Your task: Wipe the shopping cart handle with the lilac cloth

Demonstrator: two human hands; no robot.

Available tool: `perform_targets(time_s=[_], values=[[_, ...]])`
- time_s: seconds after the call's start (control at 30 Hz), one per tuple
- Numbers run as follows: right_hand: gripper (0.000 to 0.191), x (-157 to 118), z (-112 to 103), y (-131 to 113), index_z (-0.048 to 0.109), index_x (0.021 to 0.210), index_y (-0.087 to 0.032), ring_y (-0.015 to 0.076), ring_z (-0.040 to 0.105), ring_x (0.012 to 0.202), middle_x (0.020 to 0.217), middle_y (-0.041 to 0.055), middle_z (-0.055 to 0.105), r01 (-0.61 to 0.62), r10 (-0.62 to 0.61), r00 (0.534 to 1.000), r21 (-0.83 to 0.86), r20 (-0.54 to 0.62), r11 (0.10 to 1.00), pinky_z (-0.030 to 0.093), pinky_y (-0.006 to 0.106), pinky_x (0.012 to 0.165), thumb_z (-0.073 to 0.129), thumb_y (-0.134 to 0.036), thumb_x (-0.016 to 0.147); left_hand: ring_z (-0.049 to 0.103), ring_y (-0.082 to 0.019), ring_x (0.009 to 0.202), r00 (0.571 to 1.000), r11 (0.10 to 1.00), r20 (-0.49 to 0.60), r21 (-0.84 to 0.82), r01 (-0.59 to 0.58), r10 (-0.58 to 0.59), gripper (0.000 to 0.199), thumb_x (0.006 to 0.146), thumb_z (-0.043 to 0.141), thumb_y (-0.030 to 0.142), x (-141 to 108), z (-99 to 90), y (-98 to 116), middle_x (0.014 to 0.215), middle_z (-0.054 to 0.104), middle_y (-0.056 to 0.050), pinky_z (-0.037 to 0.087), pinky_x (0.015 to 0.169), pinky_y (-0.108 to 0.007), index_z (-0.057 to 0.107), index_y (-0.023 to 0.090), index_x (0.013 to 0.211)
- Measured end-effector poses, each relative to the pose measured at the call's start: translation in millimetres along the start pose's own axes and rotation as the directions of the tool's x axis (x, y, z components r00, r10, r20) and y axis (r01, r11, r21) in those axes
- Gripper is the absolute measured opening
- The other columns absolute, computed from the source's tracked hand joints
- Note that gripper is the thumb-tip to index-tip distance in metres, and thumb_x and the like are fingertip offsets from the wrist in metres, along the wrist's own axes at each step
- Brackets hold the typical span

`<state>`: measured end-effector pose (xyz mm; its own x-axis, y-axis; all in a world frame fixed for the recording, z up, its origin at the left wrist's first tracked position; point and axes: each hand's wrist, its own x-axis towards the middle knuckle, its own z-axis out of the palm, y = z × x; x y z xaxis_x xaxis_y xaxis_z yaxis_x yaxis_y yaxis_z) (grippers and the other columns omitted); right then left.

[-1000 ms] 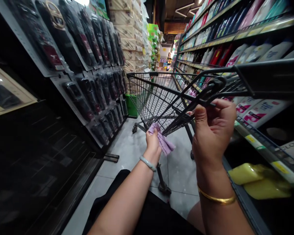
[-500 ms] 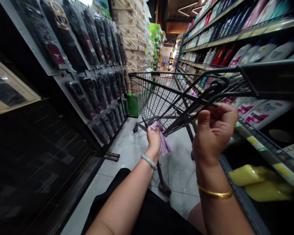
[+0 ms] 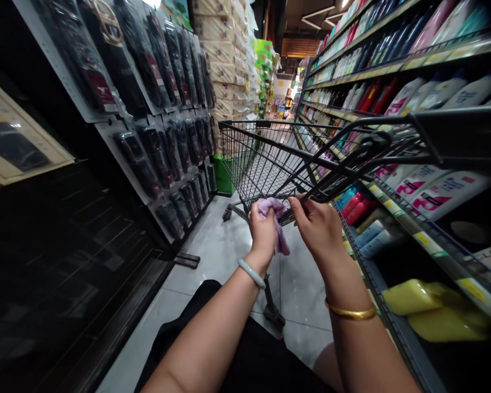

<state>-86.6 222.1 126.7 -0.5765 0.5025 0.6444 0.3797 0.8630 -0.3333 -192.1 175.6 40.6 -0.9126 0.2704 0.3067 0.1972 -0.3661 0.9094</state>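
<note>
A dark wire shopping cart stands in front of me, its handle reaching toward the upper right. Down at the cart's near lower edge, my left hand is closed on a crumpled purple cloth. Part of the cloth hangs below the fingers, and part is pressed against the wires. Just to the right, my right hand curls around the cart's lower rear bars, thumb on the near side. Its fingertips are partly hidden behind the bars and the hand itself.
Packaged belts hang on a rack at left. Shelves of bottles line the right side, with yellow bottles low down. Stacked packs stand behind the cart. A cart wheel rests on the tiled floor.
My right hand has moved down and left from beneath the cart's handle to its lower bars, close to my left hand. The left hand stays at the lower edge with the cloth.
</note>
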Motion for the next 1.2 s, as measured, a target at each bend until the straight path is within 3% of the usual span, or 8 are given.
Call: perform_targets(time_s=[0.17, 0.4, 0.57, 0.67, 0.77, 0.97, 1.13, 1.2], values=[[0.040, 0, 4, -1, 0.077, 0.091, -0.018, 0.0191, 0.064, 0.064, 0.076, 0.0101, 0.077, -0.002, 0.001, 0.998, -0.010, -0.061, 1.000, 0.030, 0.029, 0.062, 0.047, -0.040, 0.103, 0.062, -0.020, 0.118, 0.970, 0.973, 0.074, -0.024, -0.230, 0.231, 0.029, 0.090, 0.072, 0.024, -10, 1.3, 17, 0.125, 0.065, -0.006, 0.046, 0.110, -0.037, 0.066, 0.027, 0.118], [0.036, -2, 1, -3, 0.076, 0.082, -0.019, 0.0178, 0.057, 0.057, 0.056, 0.0042, 0.064, -0.034, 0.033, 0.998, -0.014, -0.060, 0.999, 0.028, 0.029, 0.061, 0.048, -0.035, 0.098, 0.060, -0.020, 0.116, 0.995, 0.992, -0.054, 0.105, -0.073, 0.079, 0.030, 0.087, 0.067, 0.013, -3, 4.9, -7, 0.121, 0.064, -0.006, 0.044, 0.111, -0.040, 0.065, 0.025, 0.115], [0.035, -1, -7, -1, 0.071, 0.079, -0.021, 0.0187, 0.058, 0.060, 0.058, 0.0037, 0.063, -0.035, 0.035, 0.999, -0.005, -0.022, 0.999, 0.030, 0.029, 0.061, 0.047, -0.037, 0.097, 0.061, -0.020, 0.121, 0.966, 0.968, 0.064, -0.037, -0.249, 0.251, 0.027, 0.092, 0.071, 0.027, -16, 9.7, 16, 0.125, 0.064, -0.005, 0.046, 0.111, -0.037, 0.064, 0.028, 0.118], [0.034, -1, -13, -2, 0.067, 0.073, -0.021, 0.0196, 0.060, 0.064, 0.063, 0.0051, 0.065, 0.013, -0.013, 1.000, -0.008, 0.005, 1.000, 0.031, 0.030, 0.062, 0.046, -0.036, 0.096, 0.063, -0.020, 0.118, 0.943, 0.944, 0.063, -0.058, -0.323, 0.327, 0.026, 0.094, 0.070, 0.028, -18, 8.8, 33, 0.124, 0.064, -0.005, 0.048, 0.110, -0.037, 0.063, 0.029, 0.119], [0.032, -2, -15, -5, 0.064, 0.067, -0.022, 0.0199, 0.059, 0.063, 0.060, 0.0047, 0.065, -0.013, 0.012, 1.000, -0.041, -0.016, 0.999, 0.030, 0.031, 0.062, 0.048, -0.032, 0.092, 0.062, -0.021, 0.118, 0.915, 0.914, 0.019, 0.056, -0.403, 0.402, 0.028, 0.088, 0.071, 0.018, -12, 6.8, 31, 0.121, 0.064, -0.005, 0.047, 0.110, -0.038, 0.064, 0.028, 0.113], [0.028, -6, -18, -12, 0.062, 0.055, -0.023, 0.0194, 0.055, 0.058, 0.054, 0.0048, 0.064, -0.091, 0.083, 0.990, -0.066, -0.117, 0.994, 0.029, 0.030, 0.058, 0.056, -0.028, 0.082, 0.060, -0.022, 0.117, 0.943, 0.936, -0.059, 0.162, -0.314, 0.327, 0.033, 0.084, 0.068, 0.011, -23, 7.2, 6, 0.121, 0.063, -0.006, 0.045, 0.110, -0.041, 0.063, 0.027, 0.113], [0.035, -8, -24, -12, 0.061, 0.050, -0.023, 0.0188, 0.055, 0.057, 0.052, 0.0048, 0.062, -0.118, 0.115, 0.986, -0.017, -0.119, 0.993, 0.031, 0.030, 0.058, 0.054, -0.027, 0.084, 0.062, -0.022, 0.115, 0.860, 0.853, 0.054, 0.109, -0.510, 0.507, 0.030, 0.088, 0.067, 0.013, -34, 5.5, 30, 0.120, 0.062, -0.007, 0.048, 0.107, -0.039, 0.063, 0.028, 0.114], [0.037, -8, -26, -13, 0.061, 0.051, -0.023, 0.0186, 0.055, 0.057, 0.053, 0.0050, 0.062, -0.121, 0.120, 0.988, -0.007, -0.099, 0.993, 0.032, 0.030, 0.059, 0.052, -0.028, 0.086, 0.061, -0.022, 0.118, 0.857, 0.849, 0.035, 0.117, -0.515, 0.514, 0.030, 0.087, 0.070, 0.014, -27, 3.9, 36, 0.120, 0.063, -0.006, 0.046, 0.110, -0.039, 0.064, 0.028, 0.114]])
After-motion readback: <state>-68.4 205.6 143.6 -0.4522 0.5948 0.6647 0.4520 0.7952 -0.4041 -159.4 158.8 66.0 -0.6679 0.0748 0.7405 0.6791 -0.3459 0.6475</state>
